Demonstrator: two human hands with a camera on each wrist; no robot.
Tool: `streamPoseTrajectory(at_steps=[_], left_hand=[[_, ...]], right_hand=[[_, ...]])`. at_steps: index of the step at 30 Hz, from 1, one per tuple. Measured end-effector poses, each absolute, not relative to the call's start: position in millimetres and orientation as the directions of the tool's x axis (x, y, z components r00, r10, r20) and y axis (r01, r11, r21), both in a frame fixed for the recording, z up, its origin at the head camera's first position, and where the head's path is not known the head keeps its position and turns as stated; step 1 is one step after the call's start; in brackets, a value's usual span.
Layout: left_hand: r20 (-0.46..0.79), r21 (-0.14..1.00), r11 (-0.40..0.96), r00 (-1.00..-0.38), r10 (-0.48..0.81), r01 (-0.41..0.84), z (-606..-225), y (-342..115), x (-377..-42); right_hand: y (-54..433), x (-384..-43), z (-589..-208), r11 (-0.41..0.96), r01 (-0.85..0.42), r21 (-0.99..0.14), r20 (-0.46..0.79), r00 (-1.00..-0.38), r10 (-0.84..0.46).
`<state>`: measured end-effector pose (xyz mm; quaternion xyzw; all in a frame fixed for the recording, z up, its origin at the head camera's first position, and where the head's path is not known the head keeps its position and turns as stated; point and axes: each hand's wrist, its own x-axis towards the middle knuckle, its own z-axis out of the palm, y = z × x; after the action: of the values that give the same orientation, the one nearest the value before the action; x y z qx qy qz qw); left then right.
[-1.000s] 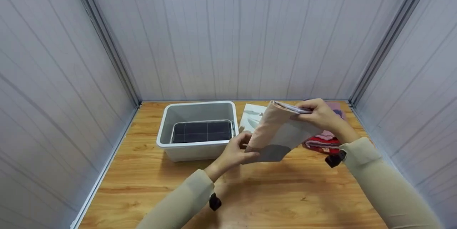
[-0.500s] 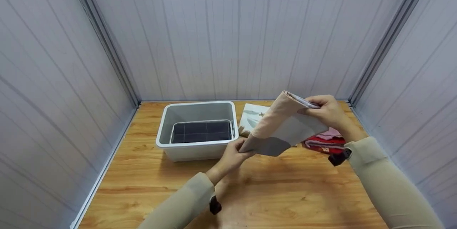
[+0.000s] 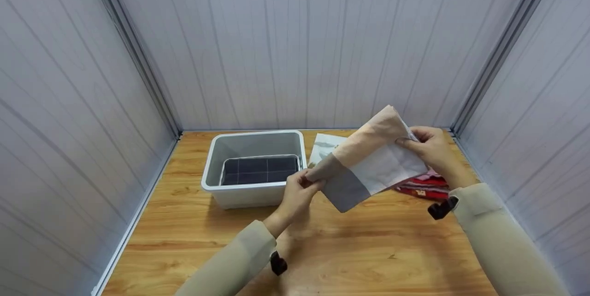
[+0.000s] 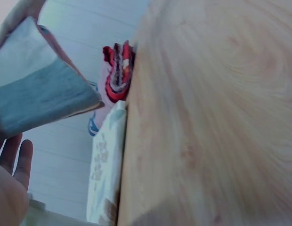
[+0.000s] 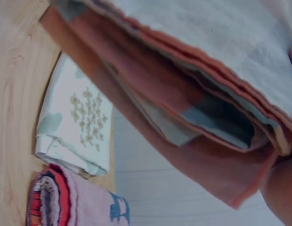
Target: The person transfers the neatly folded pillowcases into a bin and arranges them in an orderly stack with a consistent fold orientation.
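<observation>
Both hands hold up a folded cloth (image 3: 364, 162) with peach, white and grey blocks, tilted above the table. My left hand (image 3: 296, 197) pinches its lower left corner between thumb and fingers. At the opposite edge, my right hand (image 3: 433, 150) grips it with the thumb on the near face. Several loose layers of the cloth (image 5: 202, 113) show along one side in the right wrist view. Behind it lies a white folded cloth (image 3: 322, 145) with a leaf and flower print, partly covered. A red and pink folded cloth (image 3: 424, 188) sits below the right hand.
Left of the hands stands a light grey bin (image 3: 253, 187), with a dark folded item (image 3: 260, 170) marked by thin white lines inside. Pale panelled walls (image 3: 286, 47) enclose the wooden table (image 3: 350, 250) at the back and both sides.
The cloth has turned in my hands, its upper end swinging right and up, and more of its white face shows. My left hand has shifted slightly left and up; both hands keep hold.
</observation>
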<state>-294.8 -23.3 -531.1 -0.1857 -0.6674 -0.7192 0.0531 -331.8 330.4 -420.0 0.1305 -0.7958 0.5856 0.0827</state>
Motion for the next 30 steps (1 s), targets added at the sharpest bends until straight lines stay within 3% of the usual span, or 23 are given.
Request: streamPoseTrajectory(at_steps=[6, 13, 21, 30], left_hand=[[0.274, 0.958, -0.137, -0.947, 0.165, 0.253, -513.2, -27.6, -298.0], [0.270, 0.960, -0.120, -0.952, 0.145, 0.254, -500.8, -33.9, -304.2], [0.178, 0.959, -0.236, -0.981, 0.074, 0.156, -490.4, -33.2, -312.4], [0.214, 0.977, -0.033, -0.969, 0.125, 0.212, -487.0, -46.0, -314.7]], right_hand=[[328.9, -336.0, -429.6, 0.274, -0.267, -0.924, 0.249, -0.964, -0.097], [326.7, -336.8, -435.5, 0.383, -0.205, -0.901, 0.181, -0.979, -0.098], [316.8, -336.9, -444.2, 0.341, -0.126, -0.931, 0.089, -0.988, -0.124], [298.4, -334.4, -451.1, 0.273, -0.052, -0.961, 0.029, -0.996, -0.089]])
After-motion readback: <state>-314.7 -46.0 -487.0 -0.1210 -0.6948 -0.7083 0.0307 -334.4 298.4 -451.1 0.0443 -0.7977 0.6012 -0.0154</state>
